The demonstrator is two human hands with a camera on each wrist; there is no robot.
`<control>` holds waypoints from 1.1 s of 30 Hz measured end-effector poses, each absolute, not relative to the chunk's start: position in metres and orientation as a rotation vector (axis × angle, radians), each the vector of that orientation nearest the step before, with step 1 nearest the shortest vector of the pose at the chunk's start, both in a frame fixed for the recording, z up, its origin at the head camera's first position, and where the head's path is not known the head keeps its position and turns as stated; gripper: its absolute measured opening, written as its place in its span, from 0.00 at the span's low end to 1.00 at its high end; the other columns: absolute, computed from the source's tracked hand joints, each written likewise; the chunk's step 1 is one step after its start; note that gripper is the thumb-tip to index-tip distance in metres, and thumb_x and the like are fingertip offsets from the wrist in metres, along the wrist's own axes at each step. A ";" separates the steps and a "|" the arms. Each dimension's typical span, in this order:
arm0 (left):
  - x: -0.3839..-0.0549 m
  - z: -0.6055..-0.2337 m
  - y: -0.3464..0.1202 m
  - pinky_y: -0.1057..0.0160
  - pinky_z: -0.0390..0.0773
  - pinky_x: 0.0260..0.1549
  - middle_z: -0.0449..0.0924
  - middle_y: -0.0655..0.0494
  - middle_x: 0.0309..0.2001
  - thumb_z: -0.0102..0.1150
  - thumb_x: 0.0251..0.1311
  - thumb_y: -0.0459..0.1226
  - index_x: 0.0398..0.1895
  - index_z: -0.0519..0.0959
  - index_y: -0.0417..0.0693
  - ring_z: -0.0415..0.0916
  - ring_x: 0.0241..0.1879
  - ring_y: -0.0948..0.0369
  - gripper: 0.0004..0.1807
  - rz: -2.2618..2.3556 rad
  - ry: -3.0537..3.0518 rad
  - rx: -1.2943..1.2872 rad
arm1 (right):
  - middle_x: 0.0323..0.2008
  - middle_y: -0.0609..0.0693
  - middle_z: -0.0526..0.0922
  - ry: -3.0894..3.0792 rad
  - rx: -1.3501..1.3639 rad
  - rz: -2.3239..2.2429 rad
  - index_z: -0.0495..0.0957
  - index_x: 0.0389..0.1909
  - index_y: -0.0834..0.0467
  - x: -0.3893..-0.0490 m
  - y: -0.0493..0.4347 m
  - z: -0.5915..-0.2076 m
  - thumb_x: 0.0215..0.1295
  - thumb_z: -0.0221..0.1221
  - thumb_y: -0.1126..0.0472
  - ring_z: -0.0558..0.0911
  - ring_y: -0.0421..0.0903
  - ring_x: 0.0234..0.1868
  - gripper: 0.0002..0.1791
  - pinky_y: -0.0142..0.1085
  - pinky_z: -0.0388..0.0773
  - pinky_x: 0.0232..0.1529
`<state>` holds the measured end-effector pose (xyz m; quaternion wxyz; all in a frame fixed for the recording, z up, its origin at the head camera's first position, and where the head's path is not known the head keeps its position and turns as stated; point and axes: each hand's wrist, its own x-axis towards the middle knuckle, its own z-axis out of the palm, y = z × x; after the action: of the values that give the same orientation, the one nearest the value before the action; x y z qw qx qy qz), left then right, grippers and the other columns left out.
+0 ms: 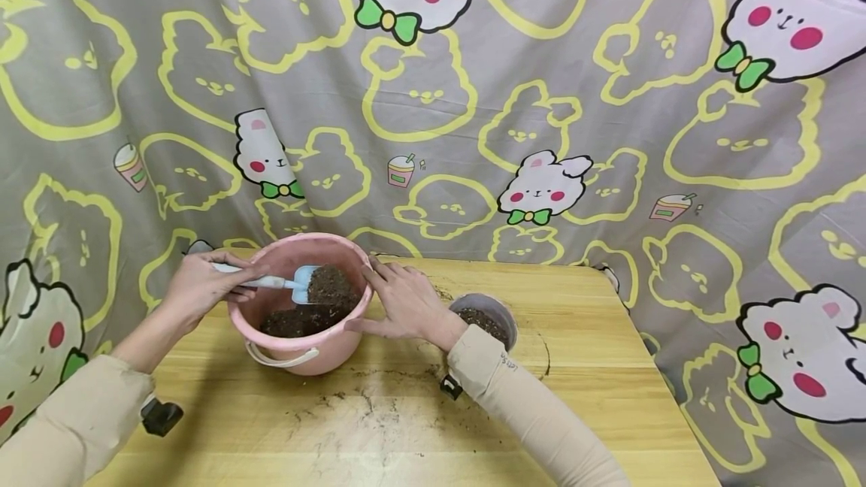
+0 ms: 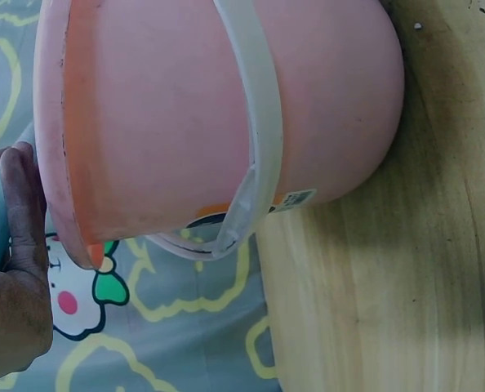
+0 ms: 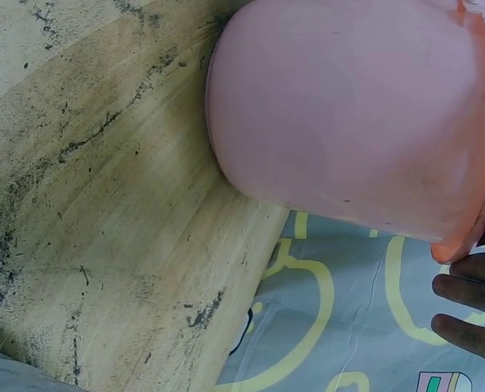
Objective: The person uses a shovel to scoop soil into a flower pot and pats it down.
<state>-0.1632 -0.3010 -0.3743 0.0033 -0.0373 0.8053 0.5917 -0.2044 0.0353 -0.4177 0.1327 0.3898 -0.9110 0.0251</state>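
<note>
A pink bucket (image 1: 338, 352) with a white handle (image 1: 280, 358) stands on the table, dark soil (image 1: 298, 323) inside it. My left hand (image 1: 203, 280) grips the handle of a light-blue hand trowel (image 1: 301, 281), whose blade carries a heap of soil within the bucket's mouth. In the left wrist view, the left fingers (image 2: 22, 208) are beside the rim. My right hand (image 1: 409, 303) rests against the bucket's right rim, thumb spread toward the front. The right wrist view shows its fingers (image 3: 471, 290) extended at the rim.
Right of the bucket stands a grey pot (image 1: 512, 322) holding soil, partly behind my right forearm. Scattered soil (image 1: 368, 400) lies on the wooden table (image 1: 582, 412). A patterned curtain (image 1: 433, 149) hangs behind the table and along its sides.
</note>
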 end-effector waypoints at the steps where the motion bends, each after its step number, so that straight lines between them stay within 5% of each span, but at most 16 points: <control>1: -0.163 -0.374 -0.301 0.65 0.88 0.28 0.89 0.65 0.22 0.71 0.68 0.41 0.37 0.88 0.48 0.88 0.22 0.68 0.06 1.862 2.524 -0.111 | 0.74 0.56 0.76 -2.644 1.130 0.073 0.66 0.79 0.53 -0.204 0.035 -0.418 0.60 0.53 0.16 0.82 0.54 0.67 0.58 0.45 0.86 0.52; 4: -0.162 -0.372 -0.301 0.65 0.88 0.27 0.89 0.65 0.22 0.72 0.67 0.40 0.38 0.88 0.44 0.88 0.22 0.68 0.08 1.867 2.531 -0.088 | 0.74 0.56 0.75 -2.655 1.130 0.078 0.66 0.79 0.53 -0.205 0.035 -0.417 0.60 0.53 0.16 0.81 0.54 0.68 0.58 0.46 0.86 0.54; 13: -0.160 -0.368 -0.300 0.64 0.89 0.28 0.90 0.64 0.22 0.71 0.68 0.40 0.31 0.87 0.61 0.88 0.22 0.67 0.06 1.892 2.503 -0.099 | 0.73 0.55 0.76 -2.609 1.140 0.081 0.67 0.78 0.53 -0.206 0.035 -0.418 0.59 0.55 0.16 0.82 0.53 0.67 0.58 0.45 0.86 0.51; 16: -0.159 -0.366 -0.300 0.64 0.89 0.28 0.90 0.64 0.22 0.71 0.68 0.41 0.33 0.88 0.57 0.89 0.22 0.67 0.04 1.891 2.501 -0.113 | 0.73 0.54 0.76 -2.596 1.147 0.075 0.67 0.79 0.52 -0.206 0.036 -0.418 0.59 0.56 0.17 0.82 0.54 0.67 0.57 0.45 0.86 0.51; 21: -0.159 -0.362 -0.298 0.64 0.89 0.28 0.90 0.63 0.22 0.72 0.67 0.41 0.37 0.89 0.48 0.89 0.22 0.67 0.06 1.906 2.490 -0.135 | 0.79 0.54 0.70 -2.620 1.144 0.068 0.60 0.82 0.51 -0.205 0.042 -0.418 0.60 0.55 0.17 0.79 0.55 0.72 0.59 0.48 0.84 0.58; 29: -0.156 -0.351 -0.291 0.64 0.89 0.29 0.89 0.64 0.22 0.71 0.68 0.41 0.30 0.87 0.65 0.89 0.22 0.67 0.08 1.922 2.458 -0.152 | 0.80 0.55 0.68 -2.638 1.114 0.132 0.60 0.82 0.48 -0.201 0.064 -0.414 0.60 0.54 0.17 0.75 0.57 0.76 0.57 0.53 0.79 0.68; 33: -0.156 -0.345 -0.283 0.64 0.88 0.28 0.90 0.63 0.22 0.73 0.66 0.41 0.31 0.88 0.62 0.88 0.22 0.67 0.05 1.967 2.407 -0.162 | 0.79 0.55 0.70 -2.648 1.079 0.153 0.62 0.82 0.50 -0.198 0.082 -0.414 0.61 0.54 0.19 0.76 0.57 0.74 0.56 0.54 0.80 0.67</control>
<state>-0.1556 -0.2828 -0.3445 0.0144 -0.0520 0.7731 0.6320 -0.1984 0.0824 -0.4139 0.1388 0.3733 -0.9157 0.0529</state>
